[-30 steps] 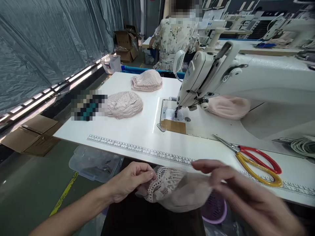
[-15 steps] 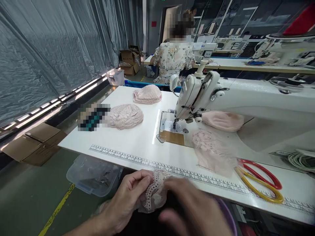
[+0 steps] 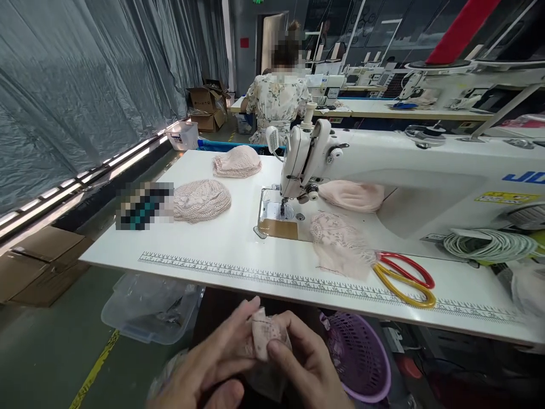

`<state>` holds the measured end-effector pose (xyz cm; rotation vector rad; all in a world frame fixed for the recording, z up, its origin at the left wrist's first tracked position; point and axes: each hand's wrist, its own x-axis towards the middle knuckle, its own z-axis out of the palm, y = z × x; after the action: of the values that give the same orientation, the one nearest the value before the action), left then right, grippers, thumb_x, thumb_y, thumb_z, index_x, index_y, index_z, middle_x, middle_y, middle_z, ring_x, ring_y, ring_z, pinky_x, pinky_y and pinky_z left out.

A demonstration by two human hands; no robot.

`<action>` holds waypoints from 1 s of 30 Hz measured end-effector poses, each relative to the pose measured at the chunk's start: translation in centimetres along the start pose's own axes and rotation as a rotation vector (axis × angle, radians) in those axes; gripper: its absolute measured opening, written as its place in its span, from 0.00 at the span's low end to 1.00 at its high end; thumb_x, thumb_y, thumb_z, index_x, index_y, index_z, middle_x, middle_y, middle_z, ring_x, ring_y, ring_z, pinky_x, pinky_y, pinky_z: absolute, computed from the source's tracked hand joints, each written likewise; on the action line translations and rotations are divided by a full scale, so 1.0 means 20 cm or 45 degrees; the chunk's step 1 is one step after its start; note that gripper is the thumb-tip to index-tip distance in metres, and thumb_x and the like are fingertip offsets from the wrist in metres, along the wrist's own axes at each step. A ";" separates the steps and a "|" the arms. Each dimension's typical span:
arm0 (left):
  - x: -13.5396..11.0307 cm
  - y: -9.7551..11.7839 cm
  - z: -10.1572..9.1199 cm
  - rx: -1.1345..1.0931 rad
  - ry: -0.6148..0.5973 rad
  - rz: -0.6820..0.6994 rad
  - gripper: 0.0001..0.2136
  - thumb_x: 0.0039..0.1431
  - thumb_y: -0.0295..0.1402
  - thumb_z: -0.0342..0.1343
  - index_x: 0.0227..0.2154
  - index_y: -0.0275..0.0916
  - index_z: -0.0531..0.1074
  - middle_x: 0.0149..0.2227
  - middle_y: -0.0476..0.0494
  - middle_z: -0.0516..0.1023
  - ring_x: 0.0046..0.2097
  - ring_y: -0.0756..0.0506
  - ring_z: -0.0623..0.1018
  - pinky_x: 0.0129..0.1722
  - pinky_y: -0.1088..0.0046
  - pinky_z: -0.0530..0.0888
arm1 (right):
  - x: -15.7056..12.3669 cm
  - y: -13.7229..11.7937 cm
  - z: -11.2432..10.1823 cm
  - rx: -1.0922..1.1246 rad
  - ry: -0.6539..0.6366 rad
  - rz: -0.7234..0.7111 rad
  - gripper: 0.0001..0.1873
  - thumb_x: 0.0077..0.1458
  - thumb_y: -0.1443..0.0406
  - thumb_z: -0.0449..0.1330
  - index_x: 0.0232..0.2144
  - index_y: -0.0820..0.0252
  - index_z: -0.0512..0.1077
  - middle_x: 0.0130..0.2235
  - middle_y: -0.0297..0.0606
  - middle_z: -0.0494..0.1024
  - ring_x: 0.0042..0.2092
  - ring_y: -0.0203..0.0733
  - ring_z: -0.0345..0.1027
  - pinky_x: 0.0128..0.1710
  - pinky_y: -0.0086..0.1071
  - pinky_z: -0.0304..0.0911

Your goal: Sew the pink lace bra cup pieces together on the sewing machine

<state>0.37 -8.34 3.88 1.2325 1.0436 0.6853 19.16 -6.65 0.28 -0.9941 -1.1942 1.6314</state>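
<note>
Below the table's front edge, a small piece of pale pink lace fabric [image 3: 264, 336] is bunched between my two hands. My right hand [image 3: 309, 363] pinches it, its thumb pressed on the front. My left hand [image 3: 213, 358] has the fabric against its fingers, which reach out behind and beside it; its thumb stands apart lower down. Beyond them, a sheer pink lace piece [image 3: 340, 241] lies flat right of the needle. The white sewing machine [image 3: 306, 156] stands with its presser foot over the metal plate, and no fabric lies under it.
Two cap-shaped pink pieces, one knit-textured [image 3: 202, 200] and one smoother [image 3: 237, 161], lie on the left tabletop. Scissors with red and yellow handles [image 3: 406, 281] rest at the right. A purple basket [image 3: 361, 358] and a clear bin [image 3: 149, 309] are below. A person [image 3: 279, 102] sits ahead.
My right hand has come in from a blurred reach and now pinches the fabric. The fabric has been turned, so its scalloped trim no longer shows. The view has shifted right.
</note>
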 end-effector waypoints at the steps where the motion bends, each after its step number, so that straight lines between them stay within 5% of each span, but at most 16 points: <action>1: 0.00 0.00 -0.03 0.116 0.043 -0.056 0.28 0.59 0.49 0.53 0.61 0.65 0.52 0.65 0.54 0.55 0.58 0.37 0.67 0.53 0.64 0.69 | 0.00 -0.01 -0.02 0.024 -0.049 0.041 0.16 0.55 0.51 0.58 0.30 0.58 0.66 0.29 0.32 0.67 0.30 0.36 0.59 0.30 0.28 0.58; 5: 0.09 -0.01 -0.10 0.421 0.086 -0.086 0.26 0.52 0.43 0.62 0.55 0.55 0.66 0.56 0.47 0.68 0.54 0.38 0.67 0.53 0.68 0.65 | 0.01 -0.04 -0.08 -0.090 -0.226 0.119 0.17 0.55 0.52 0.60 0.28 0.60 0.68 0.27 0.30 0.66 0.29 0.34 0.57 0.29 0.26 0.55; 7: 0.16 -0.02 -0.10 0.315 -0.060 -0.187 0.18 0.50 0.44 0.63 0.44 0.44 0.75 0.41 0.45 0.75 0.44 0.42 0.71 0.43 0.72 0.68 | 0.03 -0.06 -0.11 -0.166 -0.241 0.137 0.15 0.55 0.54 0.60 0.29 0.61 0.69 0.26 0.30 0.67 0.28 0.33 0.57 0.29 0.26 0.55; 10: 0.21 -0.03 -0.07 0.004 -0.147 -0.294 0.16 0.52 0.46 0.61 0.27 0.35 0.74 0.26 0.49 0.68 0.30 0.49 0.66 0.30 0.77 0.63 | 0.04 -0.06 -0.16 -0.226 -0.266 0.155 0.12 0.58 0.57 0.58 0.32 0.61 0.70 0.28 0.32 0.69 0.29 0.34 0.60 0.29 0.27 0.56; 15: 0.22 -0.05 -0.09 -0.222 -0.206 -0.302 0.15 0.55 0.43 0.60 0.30 0.33 0.72 0.31 0.47 0.69 0.34 0.50 0.66 0.33 0.77 0.62 | 0.03 -0.05 -0.20 -0.219 -0.276 0.138 0.09 0.60 0.60 0.55 0.35 0.60 0.68 0.31 0.34 0.71 0.32 0.36 0.63 0.33 0.29 0.58; 20: 0.22 -0.09 -0.12 -0.269 -0.119 -0.379 0.17 0.52 0.43 0.62 0.23 0.35 0.65 0.25 0.52 0.63 0.29 0.52 0.61 0.28 0.79 0.58 | 0.02 -0.02 -0.21 -0.306 -0.341 0.090 0.16 0.56 0.64 0.59 0.46 0.57 0.64 0.39 0.36 0.72 0.39 0.39 0.64 0.40 0.32 0.60; 24: 0.24 -0.09 -0.13 -0.346 -0.068 -0.368 0.18 0.49 0.43 0.64 0.21 0.36 0.63 0.23 0.54 0.61 0.28 0.53 0.60 0.28 0.79 0.59 | 0.04 0.02 -0.22 -0.308 -0.244 0.112 0.06 0.56 0.69 0.53 0.38 0.59 0.67 0.33 0.34 0.71 0.35 0.36 0.63 0.34 0.29 0.59; 30: 0.26 -0.17 -0.03 -0.292 -0.236 -0.500 0.19 0.45 0.44 0.67 0.26 0.33 0.68 0.25 0.52 0.64 0.28 0.52 0.61 0.28 0.78 0.56 | 0.08 0.06 -0.19 -0.280 -0.174 0.097 0.13 0.49 0.75 0.47 0.35 0.60 0.66 0.26 0.29 0.66 0.27 0.33 0.56 0.26 0.26 0.53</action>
<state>1.54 -4.27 -0.66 0.8424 0.9844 0.3655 22.01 -4.27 -1.86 -1.0895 -1.4690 1.6747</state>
